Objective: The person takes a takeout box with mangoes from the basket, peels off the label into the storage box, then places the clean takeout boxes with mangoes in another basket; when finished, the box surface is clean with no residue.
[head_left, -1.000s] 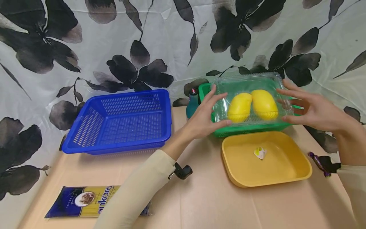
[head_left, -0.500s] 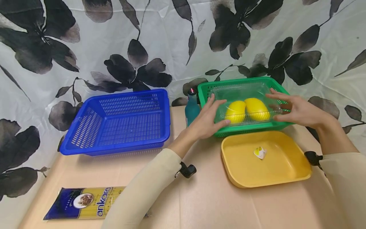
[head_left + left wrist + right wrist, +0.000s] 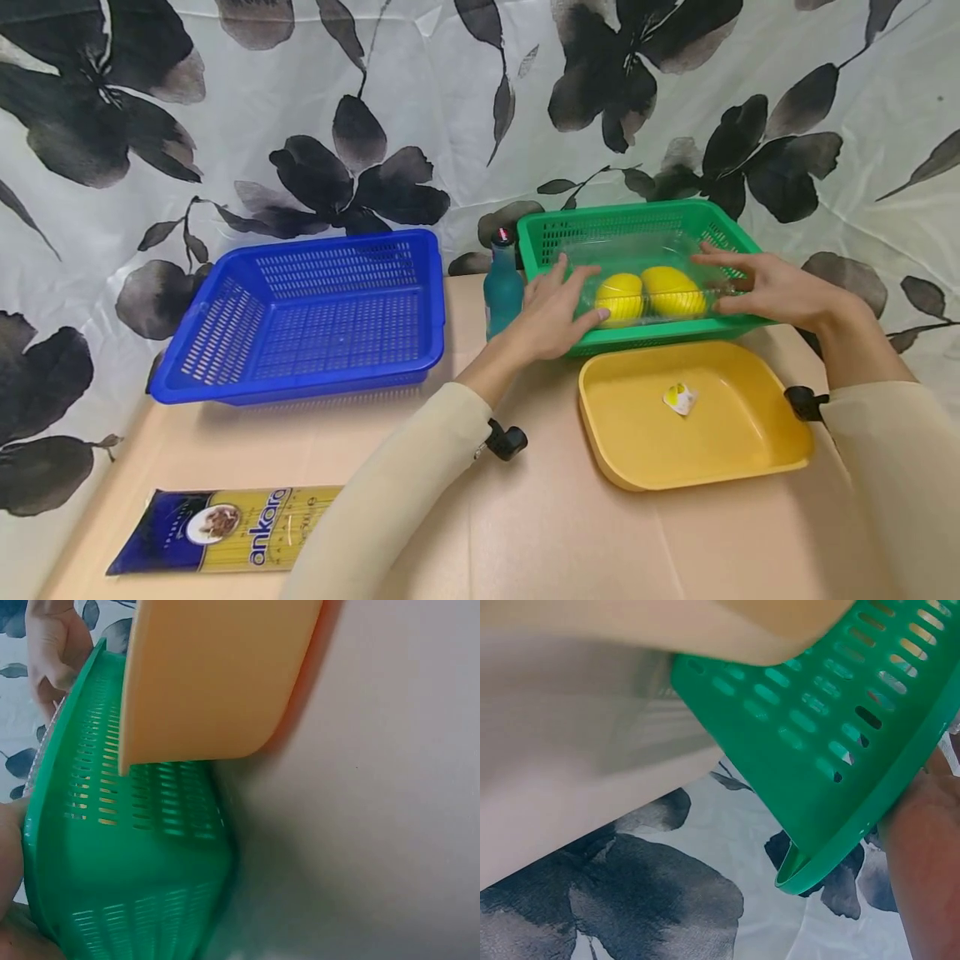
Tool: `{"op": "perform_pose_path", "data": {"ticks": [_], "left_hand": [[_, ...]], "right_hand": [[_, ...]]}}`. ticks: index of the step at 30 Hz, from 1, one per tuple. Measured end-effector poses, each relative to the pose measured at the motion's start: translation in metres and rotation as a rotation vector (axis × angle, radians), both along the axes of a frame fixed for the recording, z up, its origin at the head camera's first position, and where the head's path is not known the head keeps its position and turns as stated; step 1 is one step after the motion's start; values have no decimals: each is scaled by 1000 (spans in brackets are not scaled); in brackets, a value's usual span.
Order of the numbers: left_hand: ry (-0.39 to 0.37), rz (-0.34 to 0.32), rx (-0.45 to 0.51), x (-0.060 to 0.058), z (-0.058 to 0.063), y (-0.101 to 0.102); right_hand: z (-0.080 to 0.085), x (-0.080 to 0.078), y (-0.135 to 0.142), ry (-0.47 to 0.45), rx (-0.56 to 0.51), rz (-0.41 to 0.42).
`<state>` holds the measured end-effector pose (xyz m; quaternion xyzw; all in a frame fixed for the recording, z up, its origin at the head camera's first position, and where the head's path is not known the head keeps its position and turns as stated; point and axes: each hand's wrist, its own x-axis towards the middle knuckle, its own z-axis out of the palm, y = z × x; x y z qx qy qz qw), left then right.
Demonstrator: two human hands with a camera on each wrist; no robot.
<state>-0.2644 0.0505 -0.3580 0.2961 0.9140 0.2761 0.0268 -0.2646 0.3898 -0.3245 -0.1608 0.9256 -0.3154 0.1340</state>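
A clear plastic container (image 3: 630, 252) with two yellow fruits (image 3: 672, 292), lemon-like in look, sits low inside the green basket (image 3: 622, 342). At its left end my left hand (image 3: 551, 312) grips it, thumb toward the front and fingers at the back. My right hand (image 3: 776, 287) holds the opposite end, some fingers hidden behind the clear wall. The left wrist view has the green basket's side, with parts of the left fingers (image 3: 9, 851) at the left edge. In the right wrist view, part of the right hand (image 3: 934, 832) shows beyond the basket rim.
In front of the green basket stands a yellow tray (image 3: 697, 454) with a small white-and-yellow piece (image 3: 679, 398) in it. A teal bottle (image 3: 503, 287) stands left of the green basket. Farther left are a blue basket (image 3: 341, 333) and a spaghetti pack (image 3: 225, 531).
Both hands have lowered the clear container with the fruits from above the green basket down into it. The right hand has shifted left and down.
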Motion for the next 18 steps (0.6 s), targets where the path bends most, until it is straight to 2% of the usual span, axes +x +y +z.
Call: {"op": "perform_pose_path", "data": {"ticks": [10, 18], "left_hand": [[-15, 44, -231, -1, 9, 8], [-19, 57, -300, 0, 8, 11]], "right_hand": [[-4, -6, -2, -22, 10, 32], [-5, -8, -9, -13, 104, 35]]}}
